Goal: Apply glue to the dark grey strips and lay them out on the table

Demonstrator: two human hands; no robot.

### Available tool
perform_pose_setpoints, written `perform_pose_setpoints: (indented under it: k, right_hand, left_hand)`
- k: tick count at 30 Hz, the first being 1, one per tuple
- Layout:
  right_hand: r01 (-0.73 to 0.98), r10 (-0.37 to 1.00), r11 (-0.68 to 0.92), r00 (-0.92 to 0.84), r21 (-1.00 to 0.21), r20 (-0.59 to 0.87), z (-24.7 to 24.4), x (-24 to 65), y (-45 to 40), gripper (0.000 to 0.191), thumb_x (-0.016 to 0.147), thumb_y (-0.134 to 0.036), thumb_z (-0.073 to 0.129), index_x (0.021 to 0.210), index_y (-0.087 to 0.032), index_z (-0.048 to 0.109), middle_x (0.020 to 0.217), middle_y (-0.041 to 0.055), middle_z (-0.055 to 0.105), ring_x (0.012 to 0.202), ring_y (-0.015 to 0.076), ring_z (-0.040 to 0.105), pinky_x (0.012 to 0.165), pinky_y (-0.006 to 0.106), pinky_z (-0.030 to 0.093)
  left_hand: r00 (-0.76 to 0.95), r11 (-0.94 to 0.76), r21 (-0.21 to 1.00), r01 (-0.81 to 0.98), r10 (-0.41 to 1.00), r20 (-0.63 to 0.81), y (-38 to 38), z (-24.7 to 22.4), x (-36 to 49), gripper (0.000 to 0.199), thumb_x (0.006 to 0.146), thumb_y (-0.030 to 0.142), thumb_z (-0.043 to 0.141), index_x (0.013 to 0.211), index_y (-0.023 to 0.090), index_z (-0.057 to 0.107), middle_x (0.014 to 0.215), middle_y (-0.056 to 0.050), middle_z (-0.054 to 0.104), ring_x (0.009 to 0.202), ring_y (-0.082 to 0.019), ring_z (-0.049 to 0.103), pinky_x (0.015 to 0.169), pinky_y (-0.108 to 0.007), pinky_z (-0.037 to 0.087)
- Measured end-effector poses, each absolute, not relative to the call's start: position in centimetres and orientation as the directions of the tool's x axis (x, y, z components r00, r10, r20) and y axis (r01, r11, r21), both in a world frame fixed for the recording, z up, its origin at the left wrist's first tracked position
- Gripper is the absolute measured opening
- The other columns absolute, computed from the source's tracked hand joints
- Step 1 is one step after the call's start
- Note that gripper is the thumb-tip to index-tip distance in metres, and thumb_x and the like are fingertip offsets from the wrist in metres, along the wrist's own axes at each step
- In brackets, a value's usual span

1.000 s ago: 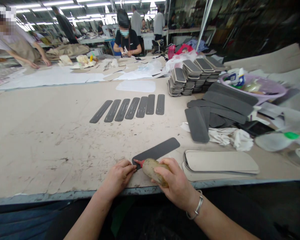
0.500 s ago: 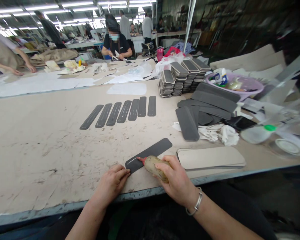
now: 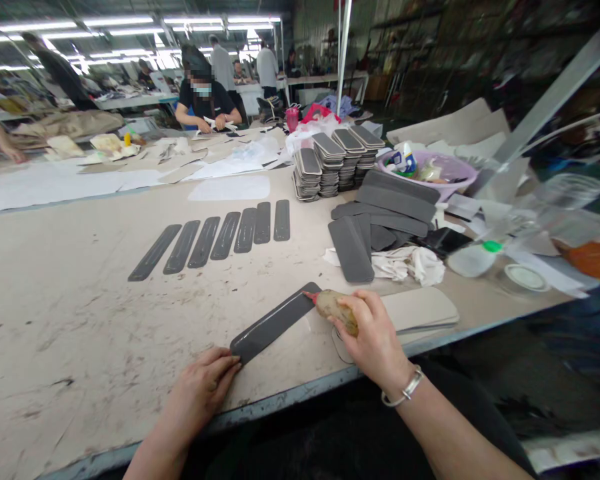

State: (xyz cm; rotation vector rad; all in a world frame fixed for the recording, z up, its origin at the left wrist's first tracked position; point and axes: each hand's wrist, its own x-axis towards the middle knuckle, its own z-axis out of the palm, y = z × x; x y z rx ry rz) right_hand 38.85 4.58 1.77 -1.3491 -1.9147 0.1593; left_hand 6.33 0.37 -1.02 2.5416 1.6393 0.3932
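Observation:
A long dark grey strip (image 3: 275,323) lies slanted near the table's front edge, with a wet, shiny line along its upper long side. The fingers of my left hand (image 3: 205,383) pinch its lower left end. My right hand (image 3: 373,333) is wrapped round a yellowish squeeze bottle (image 3: 337,310), whose red nozzle (image 3: 310,295) touches the strip's far right end. Beyond it, several shorter-looking grey strips (image 3: 225,236) with shiny outlines lie in a row. Right of my right hand is a stack of beige pieces (image 3: 420,308), partly hidden by the hand.
Loose dark pieces (image 3: 350,250) lie at the right beside a crumpled white cloth (image 3: 420,265). Behind them stand piled pads (image 3: 307,175) and a purple basket (image 3: 450,191). A clear bottle (image 3: 470,261) is farther right. A person (image 3: 205,100) works across the table.
My right hand and the bottle have moved up and right along the strip, and the shiny line is longer. The camera view has shifted right. My left hand still pinches the strip's end.

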Motion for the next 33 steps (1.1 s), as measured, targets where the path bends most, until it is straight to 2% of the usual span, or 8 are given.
perform_pose_setpoints:
  k: [6, 11, 14, 19, 33]
  right_hand:
    - [0.789, 0.831, 0.389, -0.078, -0.475, 0.551, 1.8, 39.6, 5.4, 0.029, 0.082, -0.023, 0.061, 0.109, -0.018, 0.051, 0.107, 0.0103, 0.044, 0.102, 0.0251, 0.047, 0.092, 0.043, 0.044]
    - [0.672, 0.789, 0.496, -0.084, -0.55, 0.609, 2.4, 37.9, 4.4, 0.031, 0.082, -0.025, 0.062, 0.109, -0.02, 0.048, 0.105, 0.01, 0.047, 0.104, 0.0257, 0.047, 0.09, 0.045, 0.044]
    - [0.544, 0.803, 0.569, -0.206, -0.616, 0.56, 2.6, 35.9, 3.3, 0.031, 0.082, -0.024, 0.062, 0.109, -0.02, 0.047, 0.105, 0.0095, 0.048, 0.104, 0.0249, 0.047, 0.089, 0.043, 0.045]
    - [0.4, 0.804, 0.59, -0.375, -0.701, 0.463, 2.4, 32.9, 1.8, 0.031, 0.082, -0.018, 0.061, 0.11, -0.019, 0.047, 0.107, 0.01, 0.044, 0.102, 0.0228, 0.047, 0.088, 0.04, 0.045]
    - [0.385, 0.812, 0.548, -0.457, -0.743, 0.362, 2.8, 32.9, 0.9, 0.031, 0.082, -0.017, 0.061, 0.11, -0.02, 0.048, 0.107, 0.0084, 0.043, 0.101, 0.0215, 0.045, 0.09, 0.038, 0.044]
  left_hand:
    - [0.41, -0.44, 0.189, 0.878, 0.895, 0.178, 0.5, -1.1, 6.1, 0.027, 0.089, 0.033, 0.046, 0.087, 0.021, 0.07, 0.091, -0.004, 0.067, 0.081, -0.015, 0.064, 0.075, -0.025, 0.053]
    - [0.406, -0.428, 0.259, 0.865, 0.903, 0.138, 0.3, -0.4, 6.6, 0.025, 0.089, 0.025, 0.045, 0.089, 0.019, 0.069, 0.091, -0.005, 0.066, 0.081, -0.014, 0.063, 0.075, -0.025, 0.052]
    - [0.389, -0.402, 0.3, 0.865, 0.915, 0.105, 0.2, -0.3, 6.7, 0.024, 0.088, 0.021, 0.045, 0.09, 0.018, 0.068, 0.091, -0.005, 0.066, 0.082, -0.014, 0.062, 0.075, -0.025, 0.051]
    - [0.37, -0.382, 0.326, 0.865, 0.923, 0.101, 0.0, -0.6, 6.7, 0.023, 0.089, 0.021, 0.045, 0.09, 0.019, 0.068, 0.092, -0.005, 0.065, 0.083, -0.014, 0.061, 0.077, -0.026, 0.05]
    - [0.387, -0.406, 0.356, 0.842, 0.913, 0.125, 0.1, -0.2, 7.0, 0.022, 0.09, 0.022, 0.045, 0.089, 0.018, 0.067, 0.09, -0.004, 0.064, 0.08, -0.013, 0.06, 0.075, -0.024, 0.049]
